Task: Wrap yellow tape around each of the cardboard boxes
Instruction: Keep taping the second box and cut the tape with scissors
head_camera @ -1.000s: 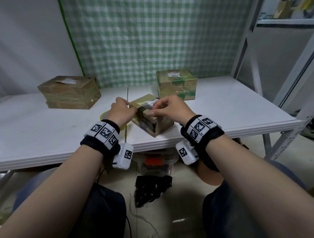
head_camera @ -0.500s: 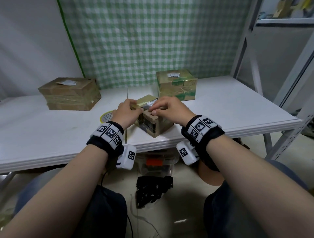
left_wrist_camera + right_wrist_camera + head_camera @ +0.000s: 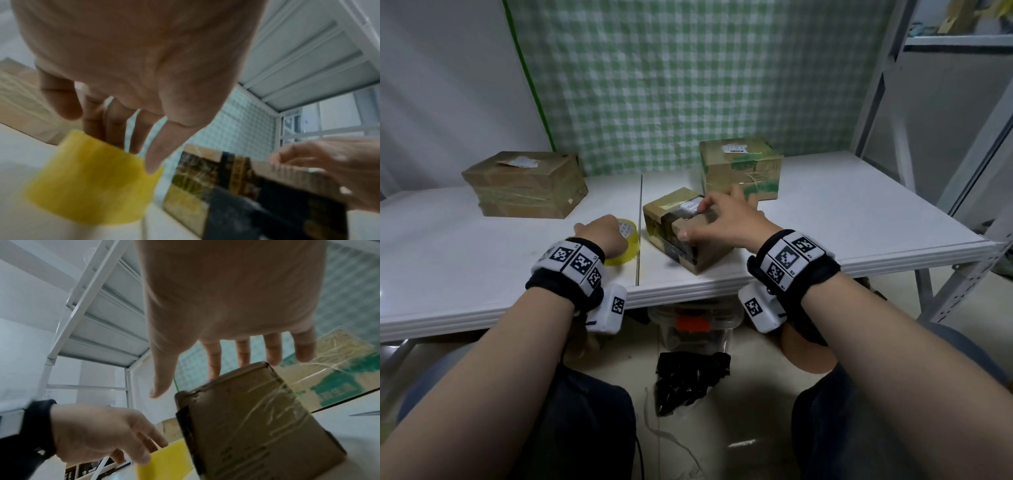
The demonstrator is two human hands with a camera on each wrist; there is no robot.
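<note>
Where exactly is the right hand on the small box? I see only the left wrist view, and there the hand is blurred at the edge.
Observer: The head view shows the right hand lying flat on top of the small box, with the fingers spread.
Operator: Is this box already taped on its far side?
Observer: Yes. The right wrist view shows wrinkled translucent tape across that face.
Operator: Is anything behind it?
Observer: A green-printed box stands just behind it, which your view misses.
</note>
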